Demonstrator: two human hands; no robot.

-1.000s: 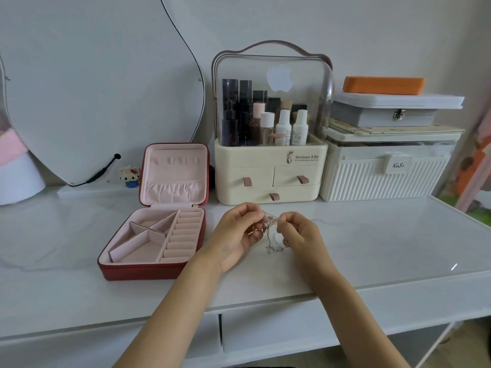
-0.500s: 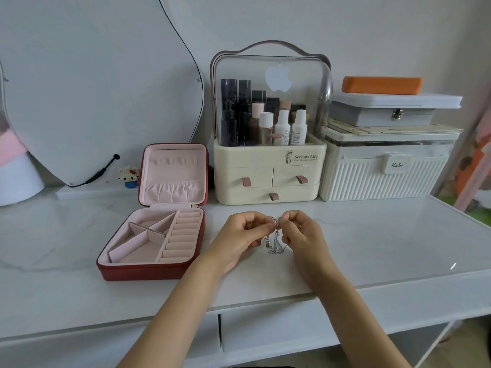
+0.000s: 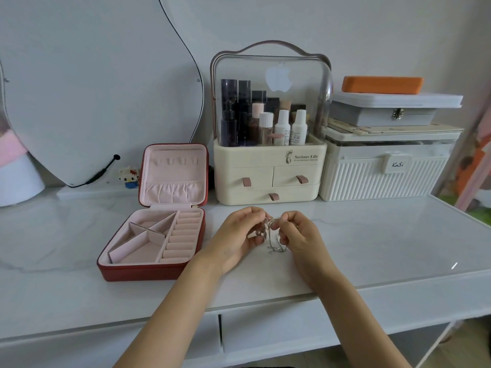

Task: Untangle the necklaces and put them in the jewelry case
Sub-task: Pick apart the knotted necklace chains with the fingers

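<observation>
A small tangle of thin necklaces [image 3: 271,236], silver and rose-coloured chain, hangs between my two hands just above the white marble tabletop. My left hand [image 3: 239,239] pinches the tangle's left side with curled fingers. My right hand [image 3: 299,236] pinches its right side, fingertips almost meeting the left hand's. The loose chain ends dangle down to the table between the wrists. The red jewelry case [image 3: 151,270] lies open to the left of my hands, its pink lining showing bare compartments and ring rolls, with its lid standing upright.
Behind my hands stands a cream cosmetics organiser [image 3: 269,176] with drawers and bottles under a clear hood. White storage boxes [image 3: 385,176] with an orange item on top are at the right. A curved mirror [image 3: 101,83] leans at the back left.
The hands have stayed in the same spot, working the tangle; the fingers have shifted slightly and the chains hang a little differently between them.
</observation>
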